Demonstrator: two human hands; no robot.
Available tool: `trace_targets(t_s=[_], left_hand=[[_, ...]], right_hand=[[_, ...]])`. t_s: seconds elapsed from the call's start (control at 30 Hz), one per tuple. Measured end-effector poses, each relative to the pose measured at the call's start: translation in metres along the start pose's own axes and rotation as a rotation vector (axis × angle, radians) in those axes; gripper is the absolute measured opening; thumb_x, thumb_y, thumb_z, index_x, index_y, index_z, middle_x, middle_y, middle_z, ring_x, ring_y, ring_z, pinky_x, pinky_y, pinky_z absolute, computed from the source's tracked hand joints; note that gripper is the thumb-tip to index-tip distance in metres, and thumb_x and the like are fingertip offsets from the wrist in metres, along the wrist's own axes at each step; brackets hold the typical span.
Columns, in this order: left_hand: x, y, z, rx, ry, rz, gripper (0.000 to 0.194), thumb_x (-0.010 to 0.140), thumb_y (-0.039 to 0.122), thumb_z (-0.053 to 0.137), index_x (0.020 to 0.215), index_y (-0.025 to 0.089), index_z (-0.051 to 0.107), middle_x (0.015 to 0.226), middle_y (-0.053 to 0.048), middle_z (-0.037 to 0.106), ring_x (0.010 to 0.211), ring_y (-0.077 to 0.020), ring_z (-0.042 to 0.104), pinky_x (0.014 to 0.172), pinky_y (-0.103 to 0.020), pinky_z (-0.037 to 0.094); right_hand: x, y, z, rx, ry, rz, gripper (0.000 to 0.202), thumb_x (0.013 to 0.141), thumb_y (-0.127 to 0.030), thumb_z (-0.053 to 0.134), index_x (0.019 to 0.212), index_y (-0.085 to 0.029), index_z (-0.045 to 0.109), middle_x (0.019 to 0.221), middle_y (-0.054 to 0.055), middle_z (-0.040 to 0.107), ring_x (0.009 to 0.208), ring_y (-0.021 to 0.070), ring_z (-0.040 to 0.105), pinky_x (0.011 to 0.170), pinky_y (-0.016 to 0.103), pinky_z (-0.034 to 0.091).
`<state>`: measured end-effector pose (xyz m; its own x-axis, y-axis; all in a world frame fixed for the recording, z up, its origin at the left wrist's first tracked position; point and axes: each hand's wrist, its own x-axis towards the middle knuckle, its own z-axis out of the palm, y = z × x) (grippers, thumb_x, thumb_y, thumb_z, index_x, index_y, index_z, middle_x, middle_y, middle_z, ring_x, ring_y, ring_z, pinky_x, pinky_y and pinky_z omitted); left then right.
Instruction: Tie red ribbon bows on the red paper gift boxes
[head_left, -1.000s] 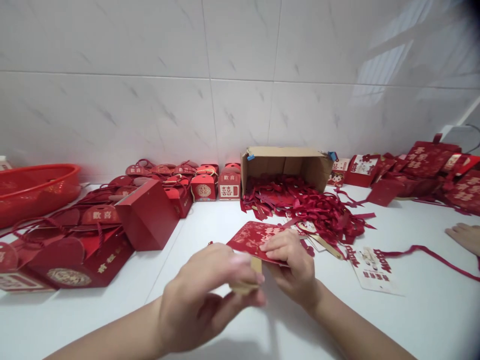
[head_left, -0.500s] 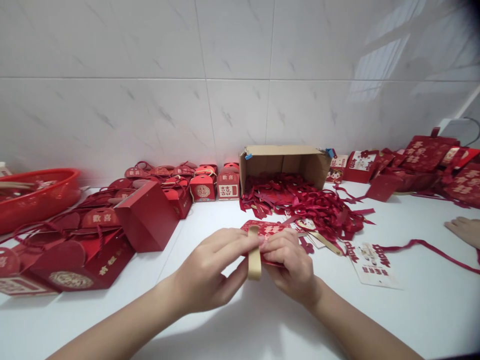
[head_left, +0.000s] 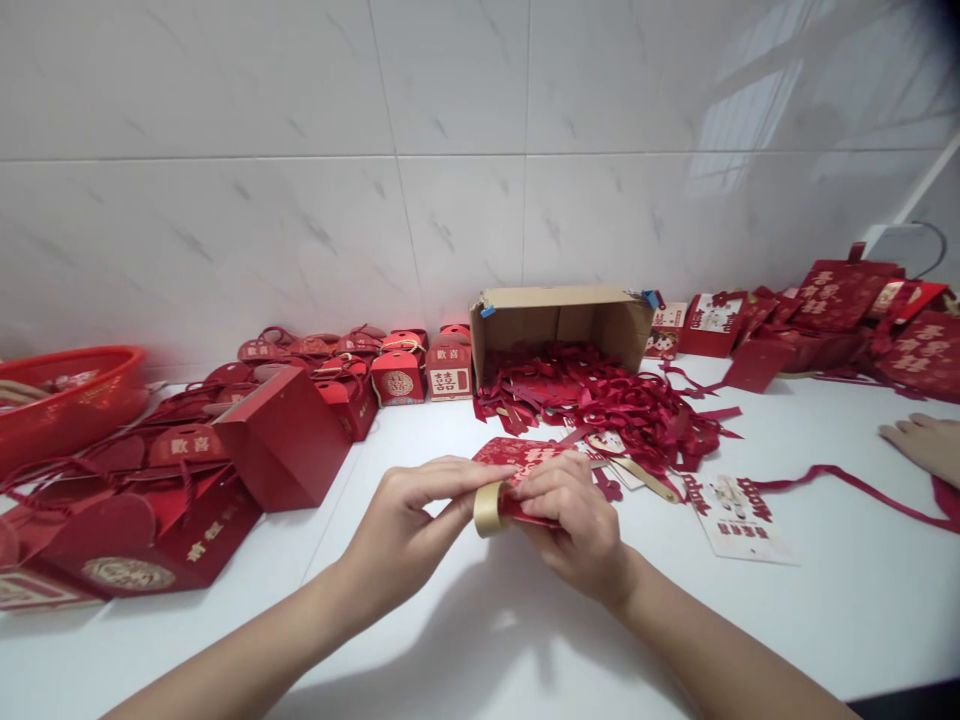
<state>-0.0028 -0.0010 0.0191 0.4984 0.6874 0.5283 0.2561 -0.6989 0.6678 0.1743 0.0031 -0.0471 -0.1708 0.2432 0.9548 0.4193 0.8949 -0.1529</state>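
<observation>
My left hand pinches a gold ribbon, bent into a loop at the near left side of a red printed piece. This piece is flat on top with pale gold characters; whether it is a card or a folded box, I cannot tell. My right hand has its fingers closed over the right part of it, hiding much of the print. Both hands are held above the white table. Just beyond them a heap of dark red ribbons spills from a cardboard box lying on its side.
Red gift boxes crowd the left side, beside a red plastic basin. Red bags stand at the back right. A white printed card lies right of my hands. Another person's hand rests at the right edge.
The gold ribbon has gone from hanging long across the red piece to a small curled loop at its near side. My left fingers have shifted slightly left. The view has turned a little.
</observation>
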Motion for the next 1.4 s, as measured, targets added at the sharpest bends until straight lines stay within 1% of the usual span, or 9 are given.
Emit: trace_targets(t_s=[0.13,0.37,0.53,0.77,0.83,0.97,1.07,1.27,1.4], left_hand=[[0.001,-0.001,0.0,-0.041,-0.003,-0.05,0.021,0.082,0.019,0.057,0.097,0.023,0.072,0.087,-0.007,0.072,0.079,-0.0192,0.066,0.067,-0.027,0.054],[0.002,-0.003,-0.003,-0.007,0.003,-0.009,0.019,0.081,0.018,0.058,0.092,0.024,0.072,0.086,-0.006,0.072,0.08,-0.0189,0.066,0.068,-0.027,0.054],[0.001,-0.002,-0.002,-0.006,-0.01,0.02,0.02,0.082,0.019,0.057,0.095,0.024,0.072,0.086,-0.005,0.072,0.081,-0.0189,0.065,0.069,-0.027,0.054],[0.0,-0.004,-0.002,0.014,-0.095,0.018,0.021,0.082,0.018,0.058,0.097,0.024,0.071,0.089,-0.006,0.071,0.088,-0.0199,0.062,0.077,-0.03,0.052],[0.0,-0.002,-0.003,0.009,-0.108,-0.028,0.022,0.082,0.02,0.057,0.101,0.023,0.07,0.093,-0.007,0.07,0.091,-0.0204,0.061,0.079,-0.031,0.052],[0.002,0.005,-0.003,-0.027,-0.096,-0.208,0.021,0.081,0.026,0.059,0.098,0.02,0.068,0.093,-0.007,0.069,0.084,-0.0191,0.063,0.073,-0.029,0.053],[0.003,0.007,-0.002,-0.072,-0.113,-0.251,0.018,0.08,0.027,0.06,0.094,0.019,0.069,0.091,-0.006,0.069,0.084,-0.0192,0.063,0.074,-0.029,0.052],[0.001,0.002,0.002,-0.053,-0.061,-0.221,0.013,0.081,0.024,0.058,0.086,0.018,0.069,0.086,-0.006,0.069,0.081,-0.0184,0.062,0.07,-0.028,0.051],[-0.001,0.001,0.003,0.047,-0.057,-0.113,0.013,0.082,0.021,0.056,0.083,0.018,0.069,0.083,-0.006,0.068,0.081,-0.0179,0.061,0.072,-0.029,0.05]], right_hand=[[0.0,0.0,0.0,-0.004,0.004,0.009,0.016,0.078,-0.009,0.057,0.082,-0.023,0.05,0.073,0.0,0.066,0.071,0.0172,0.06,0.069,0.036,0.042],[0.002,0.0,0.0,0.011,0.018,-0.002,0.018,0.077,-0.007,0.059,0.082,-0.021,0.049,0.072,0.002,0.065,0.069,0.0166,0.06,0.068,0.036,0.042],[0.001,0.0,-0.001,0.006,0.014,0.008,0.018,0.076,-0.006,0.058,0.082,-0.021,0.05,0.073,0.001,0.065,0.069,0.0165,0.06,0.067,0.036,0.041],[0.003,0.0,-0.002,-0.003,0.045,0.011,0.015,0.077,-0.006,0.058,0.081,-0.02,0.051,0.072,0.002,0.066,0.067,0.0164,0.06,0.066,0.035,0.041],[0.004,0.0,-0.003,0.002,0.056,0.006,0.015,0.077,-0.007,0.058,0.081,-0.019,0.051,0.071,0.002,0.066,0.067,0.0168,0.06,0.065,0.035,0.042],[0.006,0.0,-0.004,0.011,0.054,0.016,0.015,0.077,-0.008,0.059,0.081,-0.02,0.051,0.071,0.002,0.066,0.067,0.0167,0.06,0.064,0.035,0.042],[0.006,0.0,-0.004,0.009,0.06,0.02,0.015,0.077,-0.008,0.059,0.081,-0.021,0.051,0.07,0.001,0.065,0.066,0.0163,0.06,0.064,0.035,0.042],[0.005,-0.002,-0.003,0.021,0.024,0.013,0.015,0.077,-0.008,0.059,0.081,-0.02,0.05,0.07,0.002,0.065,0.065,0.016,0.06,0.064,0.036,0.041],[0.004,-0.001,-0.002,0.019,0.012,0.015,0.017,0.075,-0.007,0.06,0.082,-0.02,0.05,0.07,0.001,0.066,0.065,0.0161,0.06,0.065,0.036,0.04]])
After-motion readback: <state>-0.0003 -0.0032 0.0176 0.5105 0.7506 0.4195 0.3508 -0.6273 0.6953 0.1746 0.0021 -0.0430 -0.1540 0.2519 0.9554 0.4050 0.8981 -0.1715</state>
